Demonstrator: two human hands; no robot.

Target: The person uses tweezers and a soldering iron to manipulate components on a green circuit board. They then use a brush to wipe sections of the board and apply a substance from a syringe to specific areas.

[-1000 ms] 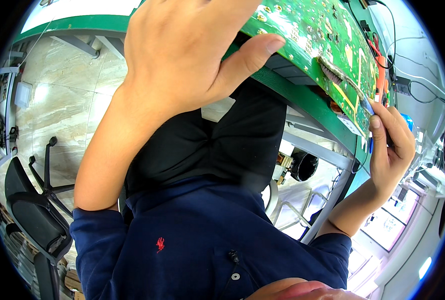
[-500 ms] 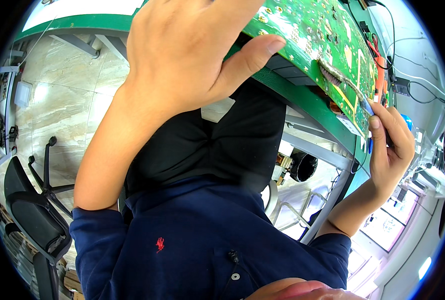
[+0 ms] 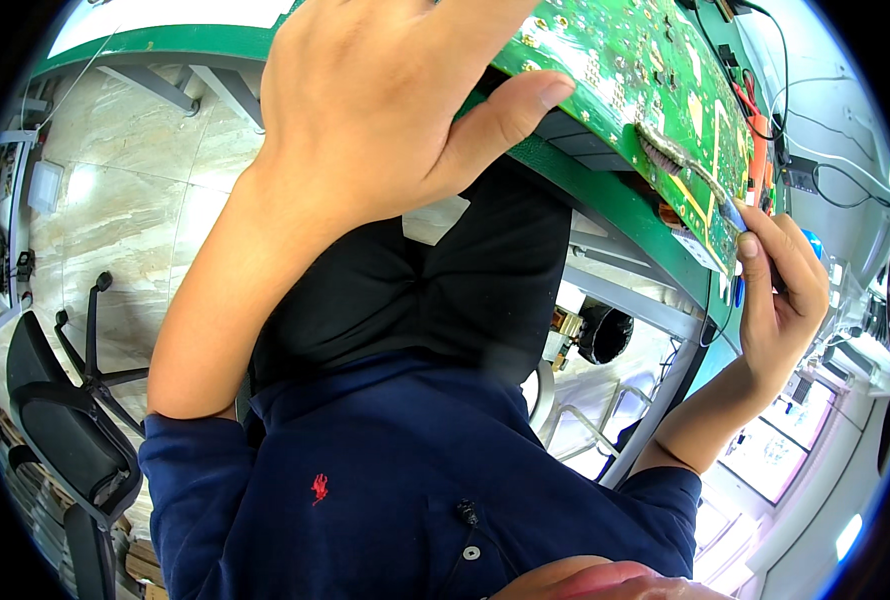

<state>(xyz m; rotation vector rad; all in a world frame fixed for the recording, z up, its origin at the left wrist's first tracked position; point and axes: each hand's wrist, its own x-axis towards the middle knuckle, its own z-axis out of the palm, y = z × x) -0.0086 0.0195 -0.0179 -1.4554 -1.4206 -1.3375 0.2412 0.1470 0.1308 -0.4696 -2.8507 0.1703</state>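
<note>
A large green circuit board (image 3: 605,75) lies tilted over the green table edge at the upper right, with dark blocks (image 3: 580,145) beneath it. My right hand (image 3: 787,265) pinches the blue handle of a worn brush (image 3: 700,175) between thumb and fingers. The brush's dirty bristles rest against the board near its front edge. At the upper middle, my left hand (image 3: 365,110) is spread, its thumb stretched out beside the board's near left corner. The frame's top edge cuts off its other fingertips, and whether they touch the board cannot be seen.
The green table edge (image 3: 155,42) runs across the top. Orange-red parts (image 3: 760,150) and black cables (image 3: 790,65) sit beyond the board. A black office chair (image 3: 70,420) stands at the left. Under the table at right is a black-lined bin (image 3: 605,333).
My left hand has shifted very slightly to the right. The brush in my right hand has barely moved against the board.
</note>
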